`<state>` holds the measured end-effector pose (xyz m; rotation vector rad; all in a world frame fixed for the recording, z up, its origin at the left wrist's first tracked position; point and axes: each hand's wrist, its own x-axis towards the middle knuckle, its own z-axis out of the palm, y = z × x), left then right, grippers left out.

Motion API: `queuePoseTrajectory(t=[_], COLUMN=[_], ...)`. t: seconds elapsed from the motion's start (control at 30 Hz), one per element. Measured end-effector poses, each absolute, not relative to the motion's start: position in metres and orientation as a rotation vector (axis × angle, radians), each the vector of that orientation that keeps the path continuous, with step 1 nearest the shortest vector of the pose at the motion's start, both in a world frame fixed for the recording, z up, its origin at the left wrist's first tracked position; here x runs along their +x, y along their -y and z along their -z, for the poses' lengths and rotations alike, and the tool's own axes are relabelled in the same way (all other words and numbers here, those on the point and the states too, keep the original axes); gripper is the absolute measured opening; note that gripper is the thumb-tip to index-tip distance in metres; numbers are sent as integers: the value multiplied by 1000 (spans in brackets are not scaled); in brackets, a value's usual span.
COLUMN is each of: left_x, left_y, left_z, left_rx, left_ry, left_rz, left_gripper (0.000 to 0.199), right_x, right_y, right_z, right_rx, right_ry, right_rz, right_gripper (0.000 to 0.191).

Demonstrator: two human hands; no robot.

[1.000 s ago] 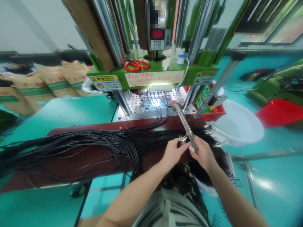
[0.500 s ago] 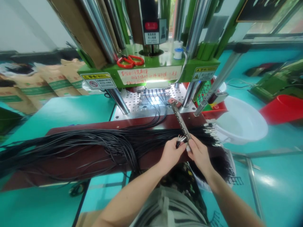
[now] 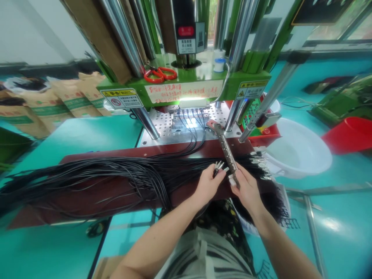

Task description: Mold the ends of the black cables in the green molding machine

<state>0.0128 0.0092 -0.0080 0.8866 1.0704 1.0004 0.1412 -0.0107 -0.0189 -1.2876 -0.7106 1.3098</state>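
Note:
My left hand (image 3: 209,181) is closed around several black cables (image 3: 216,169) whose metal tips poke out above the fingers. Just right of it, my right hand (image 3: 247,190) grips the near end of a long metal bar (image 3: 228,153) with notches along it. The bar slants away from me, its far end near a reddish piece on the press plate. A small whitish piece shows by my right fingers. Under both hands lies a long bundle of black cables (image 3: 139,170) across a dark red board (image 3: 87,193). More cables run into the lit fixture (image 3: 191,116) of the press.
The green press (image 3: 162,93) stands ahead, with steel posts, a perforated plate (image 3: 162,128) and red scissors (image 3: 159,75) on its ledge. A red control box (image 3: 269,131) and a white tub (image 3: 299,151) are at right. Paper sacks (image 3: 46,102) stand at left.
My hands have drawn slightly apart; the left moved a little left with its cables. The metal bar has shifted slightly right and down with my right hand.

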Motion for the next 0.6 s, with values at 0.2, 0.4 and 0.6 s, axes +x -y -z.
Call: queuePoseTrajectory(t=[0.2, 0.4, 0.6], left_x=[14, 11, 7], left_y=[-11, -11, -12], left_z=[13, 17, 18], left_rx=[968, 1018, 1087], left_ry=[-1103, -1112, -1109], left_rz=[-1020, -1036, -1023], left_gripper=[31, 31, 28], right_x=[143, 143, 140], right_y=[11, 12, 13], right_z=[17, 19, 19], right_rx=[-1325, -1401, -1405], right_ry=[816, 1025, 1104], right_rz=[-1363, -1270, -1218], right_gripper=[42, 46, 45])
